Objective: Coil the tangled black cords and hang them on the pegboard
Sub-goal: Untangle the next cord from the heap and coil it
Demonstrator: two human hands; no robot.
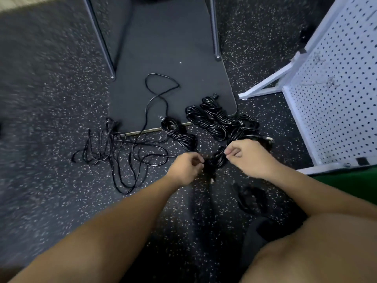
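Nearest: a bare knee [318,250] is showing at the lower right, and two forearms are reaching forward over the speckled floor [51,139].

Left hand [186,167]: its grip is curling and pinching the near end of a black cord bundle [218,159]. Right hand [247,155]: its fingers are curling around the far end of the same bundle, which is hanging blurred between the two hands just above the floor.

Left of the hands: a tangled cord [122,152] is sprawling loose on the floor, one strand looping up onto the dark mat [169,48].

Just beyond the hands: three coiled bundles are lying side by side, a small coil [179,134] at the mat's near edge, a larger coil [208,117] partly on the mat, and a third coil [245,127] to its right.

Right: a white pegboard [334,94] is standing tilted on its frame.

Far: two metal legs [213,27] are standing on the mat.
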